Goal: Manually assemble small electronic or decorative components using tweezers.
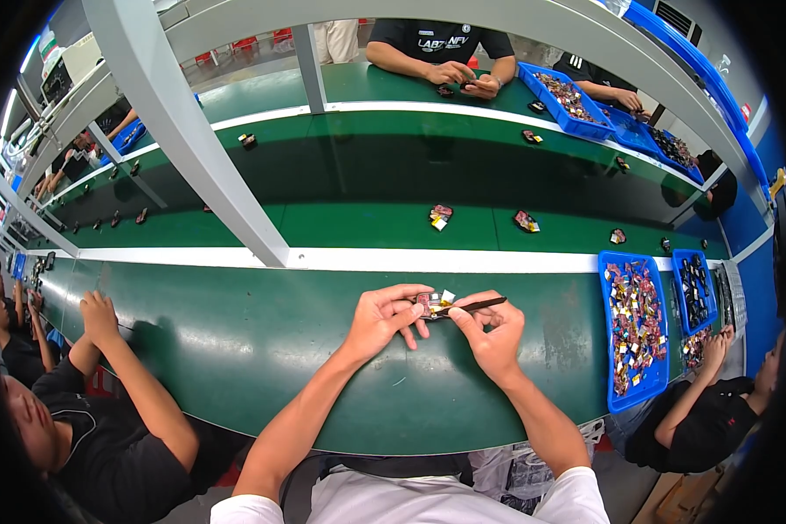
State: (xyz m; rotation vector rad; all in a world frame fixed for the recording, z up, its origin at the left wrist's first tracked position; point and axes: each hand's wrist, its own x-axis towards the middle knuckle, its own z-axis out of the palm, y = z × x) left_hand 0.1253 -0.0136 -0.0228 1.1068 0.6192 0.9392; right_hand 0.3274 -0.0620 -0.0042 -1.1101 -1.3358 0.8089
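Observation:
My left hand (377, 321) pinches a small electronic assembly (430, 302), a reddish circuit board in a dark shell with yellow and white bits, just above the green worktable (323, 349). My right hand (496, 339) grips a slim dark tool (486, 304) that looks like tweezers. The tool's tip reaches the right side of the assembly, and the fingers hide part of both. Both hands are in front of me, close together, near the table's far edge.
Right of me stand a long blue tray (641, 398) of loose circuit boards and a smaller blue tray (698, 327) of dark parts. Beyond a white rail (445, 259), several assemblies lie on a green conveyor (393, 229). A grey post (205, 166) rises left. Co-workers sit on both sides and opposite.

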